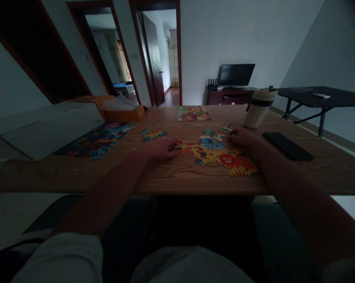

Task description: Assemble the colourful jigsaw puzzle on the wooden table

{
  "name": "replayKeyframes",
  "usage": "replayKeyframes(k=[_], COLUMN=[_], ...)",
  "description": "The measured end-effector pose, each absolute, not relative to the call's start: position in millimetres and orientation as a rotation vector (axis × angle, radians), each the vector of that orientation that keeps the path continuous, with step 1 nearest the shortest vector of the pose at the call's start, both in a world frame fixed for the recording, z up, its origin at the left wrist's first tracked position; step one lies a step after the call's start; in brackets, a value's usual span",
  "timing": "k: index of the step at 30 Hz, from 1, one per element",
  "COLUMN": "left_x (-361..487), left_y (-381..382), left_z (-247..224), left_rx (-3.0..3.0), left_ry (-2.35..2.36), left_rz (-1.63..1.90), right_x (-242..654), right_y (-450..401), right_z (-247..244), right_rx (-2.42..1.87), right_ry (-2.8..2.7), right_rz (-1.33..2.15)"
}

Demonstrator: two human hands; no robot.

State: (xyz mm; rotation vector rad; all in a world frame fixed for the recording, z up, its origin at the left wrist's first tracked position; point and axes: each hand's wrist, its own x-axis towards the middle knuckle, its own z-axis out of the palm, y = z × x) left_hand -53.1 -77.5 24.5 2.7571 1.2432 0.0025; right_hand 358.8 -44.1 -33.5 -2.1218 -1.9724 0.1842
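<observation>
A partly joined jigsaw puzzle lies on the wooden table, with a blue elephant, a zebra and orange lions on yellow. At its left end is my left hand, its fingers closed around a small dark puzzle piece. My right hand rests at the puzzle's upper right, beside a heap of loose puzzle pieces. Its fingers are pinched together there; what they hold, if anything, is hidden. Another small group of puzzle pieces lies beyond my left hand.
A picture card lies at the table's far edge. On the right are a cream tumbler and a black phone. To the left, a white box stands on a dark blue picture sheet, with an orange box behind.
</observation>
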Motion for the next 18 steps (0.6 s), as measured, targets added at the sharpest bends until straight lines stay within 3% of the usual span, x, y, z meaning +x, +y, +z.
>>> replayKeyframes(k=[9,18], left_x=[-48.5,-49.9], left_y=[-75.9,-72.7], left_z=[15.1,14.9], left_rx=[2.787,2.827], left_ry=[1.178,1.118], left_rz=[0.2,0.15], right_x=[366.9,364.9], right_y=[-37.0,-40.5], right_z=[-41.0,-38.1], right_rx=[-2.106,-2.108], right_ry=[-1.98,-1.965], right_rz=[0.202,0.198])
